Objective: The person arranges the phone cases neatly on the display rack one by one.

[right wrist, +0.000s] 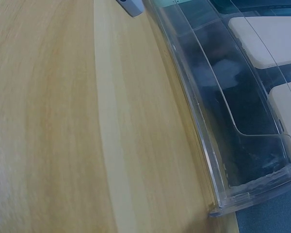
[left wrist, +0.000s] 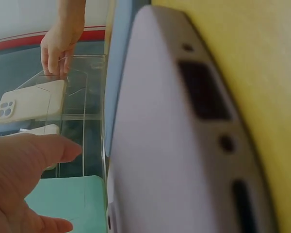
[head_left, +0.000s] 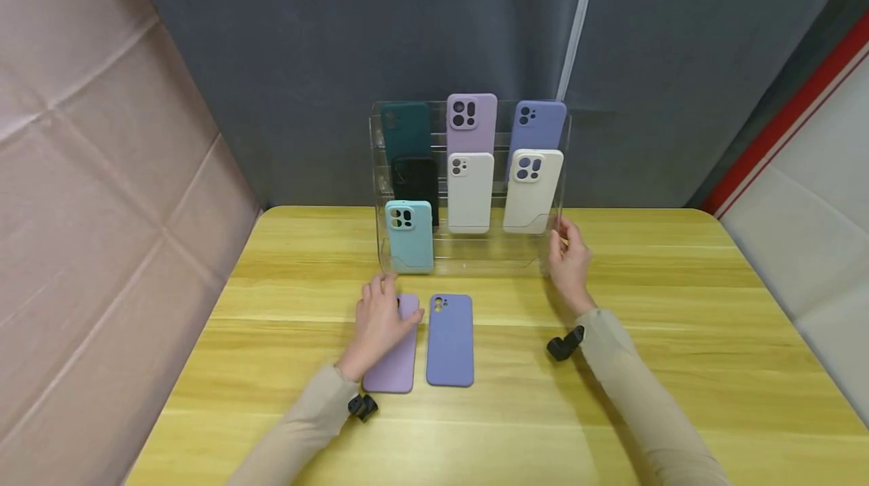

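My left hand [head_left: 382, 320] hovers over the lilac phone case [head_left: 397, 371] on the table, its fingers loosely spread and thumb apart from them. The left wrist view shows that case's edge [left wrist: 160, 121] up close, with nothing between thumb and finger. Beside it lies a blue-violet phone case [head_left: 450, 346]. A clear tiered display stand [head_left: 475, 250] is behind them, with a mint phone case [head_left: 411, 246] in its lowest tier at left. At the stand's right side my right hand [head_left: 572, 263] pinches the edge; only a sliver of it enters the right wrist view.
Higher in the stand are dark green [head_left: 406, 131], black [head_left: 416, 180], lilac [head_left: 472, 135], blue-violet [head_left: 548, 124], white [head_left: 470, 195] and cream [head_left: 532, 195] phone cases. A grey curtain [head_left: 339, 56] hangs behind the wooden table [head_left: 645, 275].
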`<state>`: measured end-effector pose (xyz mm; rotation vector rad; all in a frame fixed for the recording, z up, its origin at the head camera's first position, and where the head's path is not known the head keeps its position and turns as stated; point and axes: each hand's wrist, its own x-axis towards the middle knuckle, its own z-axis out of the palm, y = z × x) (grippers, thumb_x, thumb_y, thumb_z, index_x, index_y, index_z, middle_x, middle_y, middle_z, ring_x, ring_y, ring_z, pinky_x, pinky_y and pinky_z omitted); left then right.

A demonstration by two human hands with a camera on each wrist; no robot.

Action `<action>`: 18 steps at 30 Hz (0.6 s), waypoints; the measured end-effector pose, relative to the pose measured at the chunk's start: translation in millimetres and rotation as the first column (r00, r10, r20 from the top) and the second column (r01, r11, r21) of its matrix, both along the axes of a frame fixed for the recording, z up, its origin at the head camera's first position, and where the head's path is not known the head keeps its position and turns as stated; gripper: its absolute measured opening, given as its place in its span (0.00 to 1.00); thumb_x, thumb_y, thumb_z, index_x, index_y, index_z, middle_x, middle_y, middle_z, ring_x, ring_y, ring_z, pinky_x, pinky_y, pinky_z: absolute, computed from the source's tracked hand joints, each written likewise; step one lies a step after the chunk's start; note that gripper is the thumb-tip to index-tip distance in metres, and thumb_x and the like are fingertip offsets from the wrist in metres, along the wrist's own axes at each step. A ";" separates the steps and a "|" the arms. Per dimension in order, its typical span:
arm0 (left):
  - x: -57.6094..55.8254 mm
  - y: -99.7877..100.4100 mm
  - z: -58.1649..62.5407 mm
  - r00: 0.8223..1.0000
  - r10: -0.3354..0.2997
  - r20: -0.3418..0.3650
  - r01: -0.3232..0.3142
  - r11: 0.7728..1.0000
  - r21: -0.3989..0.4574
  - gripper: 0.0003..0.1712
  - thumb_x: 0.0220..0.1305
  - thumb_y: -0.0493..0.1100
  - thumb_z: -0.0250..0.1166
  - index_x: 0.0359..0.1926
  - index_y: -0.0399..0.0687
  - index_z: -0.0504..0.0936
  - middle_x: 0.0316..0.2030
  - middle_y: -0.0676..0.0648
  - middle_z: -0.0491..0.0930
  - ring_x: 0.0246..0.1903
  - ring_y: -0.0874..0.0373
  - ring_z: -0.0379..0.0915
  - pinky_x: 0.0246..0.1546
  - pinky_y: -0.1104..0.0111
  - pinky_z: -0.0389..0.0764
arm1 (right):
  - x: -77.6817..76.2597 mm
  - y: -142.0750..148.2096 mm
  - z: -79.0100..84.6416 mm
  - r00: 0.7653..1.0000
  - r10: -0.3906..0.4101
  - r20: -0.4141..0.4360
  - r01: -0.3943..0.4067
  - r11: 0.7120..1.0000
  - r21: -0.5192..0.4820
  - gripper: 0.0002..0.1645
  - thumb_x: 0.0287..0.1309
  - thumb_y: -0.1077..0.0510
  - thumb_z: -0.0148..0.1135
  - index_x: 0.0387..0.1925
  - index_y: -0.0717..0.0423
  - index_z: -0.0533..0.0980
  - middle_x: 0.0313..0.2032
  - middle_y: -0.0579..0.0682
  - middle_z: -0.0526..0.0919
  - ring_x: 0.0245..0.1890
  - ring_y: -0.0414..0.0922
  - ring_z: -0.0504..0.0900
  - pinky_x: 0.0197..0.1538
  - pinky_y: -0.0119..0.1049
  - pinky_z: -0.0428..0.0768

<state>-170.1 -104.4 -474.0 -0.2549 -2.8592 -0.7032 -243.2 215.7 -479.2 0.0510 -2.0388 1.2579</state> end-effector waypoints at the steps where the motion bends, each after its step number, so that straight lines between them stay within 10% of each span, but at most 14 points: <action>1: 0.1 0.3 -0.9 1.000 0.003 0.020 -0.003 1.000 -0.006 0.46 0.46 0.55 0.72 0.60 0.32 0.66 0.54 0.31 0.66 0.52 0.37 0.62 0.43 0.46 0.74 | -0.1 0.2 -0.1 1.000 -0.002 -0.001 0.002 1.000 0.005 0.15 0.61 0.70 0.50 0.49 0.72 0.73 0.40 0.67 0.80 0.42 0.57 0.80 0.39 0.09 0.71; 18: 0.1 -0.2 -9.8 0.987 0.046 0.151 -0.026 0.991 -0.129 0.41 0.43 0.60 0.71 0.50 0.33 0.72 0.44 0.34 0.68 0.43 0.41 0.64 0.32 0.51 0.75 | 0.1 0.3 0.0 1.000 -0.006 0.012 0.006 1.000 0.017 0.16 0.63 0.69 0.50 0.50 0.72 0.72 0.41 0.67 0.80 0.42 0.57 0.80 0.39 0.09 0.70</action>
